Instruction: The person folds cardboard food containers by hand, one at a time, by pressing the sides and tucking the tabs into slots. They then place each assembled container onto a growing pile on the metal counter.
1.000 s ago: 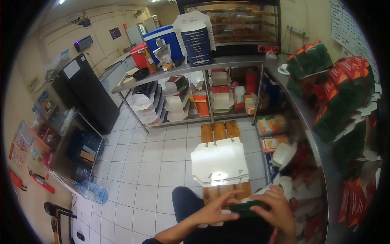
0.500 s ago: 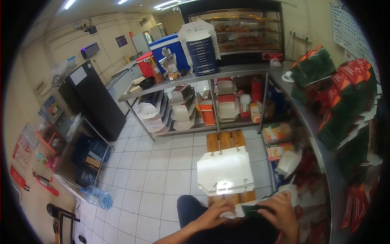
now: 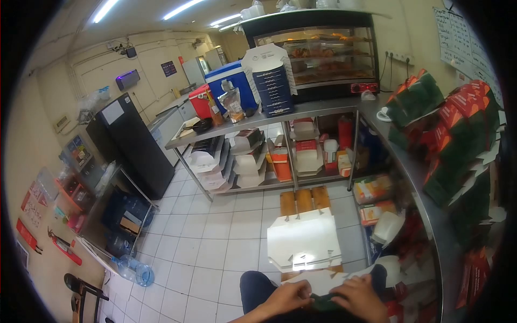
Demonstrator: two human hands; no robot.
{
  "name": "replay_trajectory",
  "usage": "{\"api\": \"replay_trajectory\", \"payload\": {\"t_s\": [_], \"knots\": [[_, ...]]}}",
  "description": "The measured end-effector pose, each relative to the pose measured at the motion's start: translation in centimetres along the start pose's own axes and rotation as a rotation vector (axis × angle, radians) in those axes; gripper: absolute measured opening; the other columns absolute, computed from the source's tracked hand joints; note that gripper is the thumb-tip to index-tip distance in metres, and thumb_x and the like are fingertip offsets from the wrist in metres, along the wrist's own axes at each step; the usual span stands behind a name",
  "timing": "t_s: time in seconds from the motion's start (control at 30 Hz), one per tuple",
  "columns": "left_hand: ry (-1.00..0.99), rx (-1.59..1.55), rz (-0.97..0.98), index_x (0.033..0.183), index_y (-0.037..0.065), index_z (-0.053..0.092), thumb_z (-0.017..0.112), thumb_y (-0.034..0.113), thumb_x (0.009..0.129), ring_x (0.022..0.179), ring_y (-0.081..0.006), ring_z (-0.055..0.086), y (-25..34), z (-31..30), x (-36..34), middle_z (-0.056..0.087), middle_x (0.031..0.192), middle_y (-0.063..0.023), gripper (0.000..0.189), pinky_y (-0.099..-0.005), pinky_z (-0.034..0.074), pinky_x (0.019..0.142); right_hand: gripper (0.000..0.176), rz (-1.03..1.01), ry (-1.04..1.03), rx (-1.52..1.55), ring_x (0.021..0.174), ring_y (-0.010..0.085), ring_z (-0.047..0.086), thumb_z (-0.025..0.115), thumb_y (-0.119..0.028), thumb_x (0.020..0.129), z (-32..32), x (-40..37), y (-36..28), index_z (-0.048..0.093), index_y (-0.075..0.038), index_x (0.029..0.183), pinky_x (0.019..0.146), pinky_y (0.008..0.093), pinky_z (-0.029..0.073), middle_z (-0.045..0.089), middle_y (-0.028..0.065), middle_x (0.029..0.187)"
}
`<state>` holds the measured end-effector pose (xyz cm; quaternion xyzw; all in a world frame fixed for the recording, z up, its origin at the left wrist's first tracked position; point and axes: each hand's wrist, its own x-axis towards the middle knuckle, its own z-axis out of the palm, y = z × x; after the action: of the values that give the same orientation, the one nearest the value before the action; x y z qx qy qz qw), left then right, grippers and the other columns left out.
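Note:
My left hand [image 3: 292, 296] is closed, with thumb and fingers pinching the edge of a green-and-white cardboard carton [image 3: 326, 303] low in the view, over my lap. The fingers of my right hand [image 3: 360, 296] are bent over the other side of the same carton. Its white inner face shows above my hands and a dark green panel shows between them; the lower part is cut off by the frame. Just beyond lies a flat white carton blank [image 3: 304, 239] with slotted edges, resting on a slatted wooden bench [image 3: 305, 201].
A steel counter [image 3: 336, 106] runs across the front and down my right side. Folded red-and-green cartons [image 3: 458, 124] are piled on the right. Stacked boxes [image 3: 250, 161] fill the shelf below. A glass display cabinet [image 3: 323, 59] stands behind. Large water bottles [image 3: 134, 271] lie left on the tiled floor.
The view has tipped up slightly. My hands have moved closer together on the carton and turned it, so more of its white face shows beyond them.

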<state>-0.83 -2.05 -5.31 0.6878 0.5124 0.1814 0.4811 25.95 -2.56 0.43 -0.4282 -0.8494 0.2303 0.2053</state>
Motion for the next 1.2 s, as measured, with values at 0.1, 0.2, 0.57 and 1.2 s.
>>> {"api": "replay_trajectory", "payload": {"t_s": [0.1, 0.2, 0.57, 1.2], "knots": [[-0.047, 0.125, 0.016, 0.101, 0.004, 0.058, 0.074, 0.021, 0.09, 0.085, -0.0315, 0.072, 1.9, -0.3, -0.3, 0.071, 0.089, -0.0141, 0.025, -0.0377, 0.056, 0.076, 0.016, -0.077, 0.003, 0.038, 0.105, 0.0294, 0.06, 0.071, -0.02, 0.091, 1.7, 0.4, -0.2, 0.072, -0.011, 0.104, 0.095, 0.0453, 0.037, 0.066, 0.0087, 0.103], [-0.126, 0.173, 0.113, 0.102, 0.008, 0.055, 0.076, 0.022, 0.091, 0.083, -0.0295, 0.074, 2.0, -0.7, -0.4, 0.074, 0.089, -0.0113, 0.027, -0.0363, 0.056, 0.074, 0.021, -0.087, -0.125, 0.173, 0.107, 0.0294, 0.062, 0.073, -0.021, 0.091, 2.1, 1.0, 0.5, 0.072, -0.008, 0.107, 0.096, 0.0451, 0.041, 0.066, 0.0101, 0.109], [-0.043, 0.433, 0.059, 0.112, 0.011, 0.054, 0.076, 0.03, 0.092, 0.096, -0.0295, 0.074, 4.9, -0.6, -1.0, 0.075, 0.099, -0.0078, 0.036, -0.0417, 0.057, 0.086, 0.024, -0.115, -0.089, 0.294, 0.088, 0.0228, 0.062, 0.081, -0.025, 0.085, 1.2, 1.9, 0.8, 0.077, -0.013, 0.105, 0.091, 0.0387, 0.04, 0.067, 0.004, 0.091], [0.281, 0.594, 0.631, 0.128, 0.006, 0.058, 0.067, 0.024, 0.094, 0.119, -0.0286, 0.06, 2.9, 1.1, -1.3, 0.063, 0.125, -0.0121, 0.039, -0.0466, 0.038, 0.106, 0.049, 0.808, 0.725, 1.786, 0.113, 0.0246, 0.065, 0.053, 0.002, 0.09, 12.3, -1.2, 11.6, 0.051, 0.002, 0.139, 0.106, 0.0398, 0.048, 0.065, 0.0141, 0.122]]}}
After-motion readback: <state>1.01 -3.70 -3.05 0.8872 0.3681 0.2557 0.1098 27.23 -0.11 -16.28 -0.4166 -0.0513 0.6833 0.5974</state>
